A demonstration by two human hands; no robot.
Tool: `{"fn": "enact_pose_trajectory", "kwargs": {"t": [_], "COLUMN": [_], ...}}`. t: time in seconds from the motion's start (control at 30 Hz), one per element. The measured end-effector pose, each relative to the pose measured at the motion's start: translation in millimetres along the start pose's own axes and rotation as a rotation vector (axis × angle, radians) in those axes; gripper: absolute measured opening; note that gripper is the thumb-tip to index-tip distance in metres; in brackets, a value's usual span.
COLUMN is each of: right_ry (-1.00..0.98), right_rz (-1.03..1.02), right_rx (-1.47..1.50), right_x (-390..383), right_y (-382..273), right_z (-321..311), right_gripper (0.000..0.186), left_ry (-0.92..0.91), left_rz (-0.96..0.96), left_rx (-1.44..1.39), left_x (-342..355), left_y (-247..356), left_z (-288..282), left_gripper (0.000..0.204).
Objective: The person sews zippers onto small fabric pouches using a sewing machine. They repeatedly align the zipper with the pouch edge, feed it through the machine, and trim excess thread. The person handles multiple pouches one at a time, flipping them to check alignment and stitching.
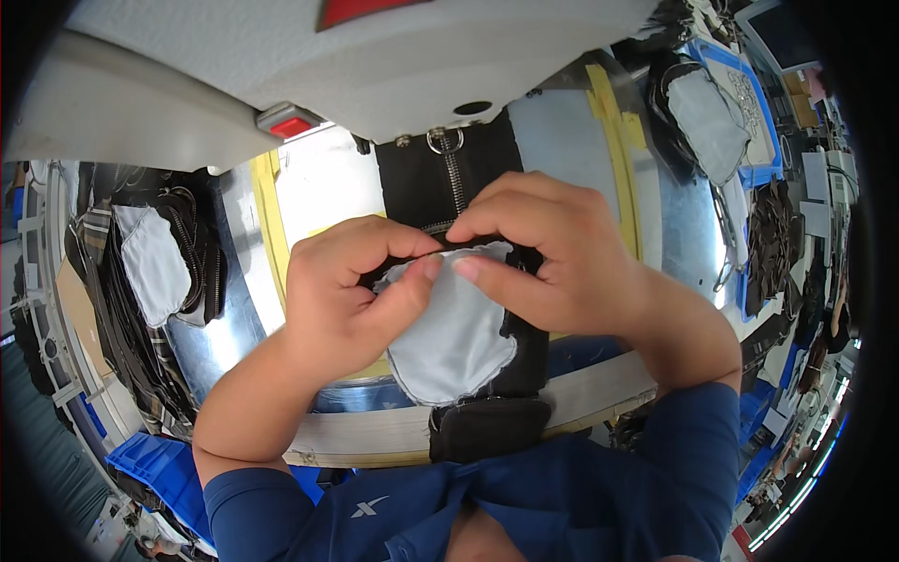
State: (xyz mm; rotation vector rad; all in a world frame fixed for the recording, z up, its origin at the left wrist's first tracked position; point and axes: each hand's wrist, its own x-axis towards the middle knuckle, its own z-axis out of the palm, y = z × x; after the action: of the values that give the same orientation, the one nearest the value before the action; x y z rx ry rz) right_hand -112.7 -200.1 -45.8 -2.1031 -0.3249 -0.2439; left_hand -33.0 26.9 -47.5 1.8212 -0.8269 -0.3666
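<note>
A black fabric piece (520,361) with a metal zipper (454,178) lies lengthwise in front of me, its near end hanging over the table edge. On top of it is a pale grey cloth piece (454,342) with a ragged edge. My left hand (361,281) pinches the upper edge of this cloth together with the black fabric, between thumb and index finger. Close beside it, my right hand (548,248) pinches the same edge. The fingertips of both hands nearly meet below the zipper's near end. A metal ring (445,140) shows at its far end.
A large off-white machine body (393,70) with a red button (292,126) overhangs the work from above. Yellow tape strips (613,159) run along the table. Stacked black pieces with grey cloth (154,262) lie left; another such piece (707,122) lies right, near a blue tray (773,112).
</note>
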Motion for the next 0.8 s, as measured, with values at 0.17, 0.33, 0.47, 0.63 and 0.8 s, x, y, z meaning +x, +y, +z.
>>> {"fn": "enact_pose_trajectory", "kwargs": {"t": [0.17, 0.33, 0.47, 0.63, 0.8], "right_ry": [0.005, -0.006, -0.016, 0.001, 0.050], "right_rz": [0.042, 0.069, 0.107, 0.034, -0.025], "right_rx": [0.066, 0.074, 0.077, 0.030, -0.062], "right_x": [0.7, 0.7, 0.6, 0.0, -0.7], "right_y": [2.0, 1.1, -1.5, 1.1, 4.9], "right_z": [3.1, 2.4, 1.4, 2.3, 5.4], "right_gripper": [0.011, 0.010, 0.007, 0.005, 0.006], "left_ry": [-0.005, -0.006, -0.009, -0.007, 0.009], "left_rz": [-0.010, -0.030, -0.017, -0.015, -0.064], "left_rx": [-0.023, -0.024, 0.003, 0.032, 0.086], "left_x": [1.0, 1.3, 2.3, 2.0, 1.9], "left_y": [-0.7, 0.5, 1.5, 2.2, 0.2], "left_z": [2.1, 2.8, 3.3, 4.4, 5.0], "left_gripper": [0.009, 0.009, 0.009, 0.010, 0.010]}}
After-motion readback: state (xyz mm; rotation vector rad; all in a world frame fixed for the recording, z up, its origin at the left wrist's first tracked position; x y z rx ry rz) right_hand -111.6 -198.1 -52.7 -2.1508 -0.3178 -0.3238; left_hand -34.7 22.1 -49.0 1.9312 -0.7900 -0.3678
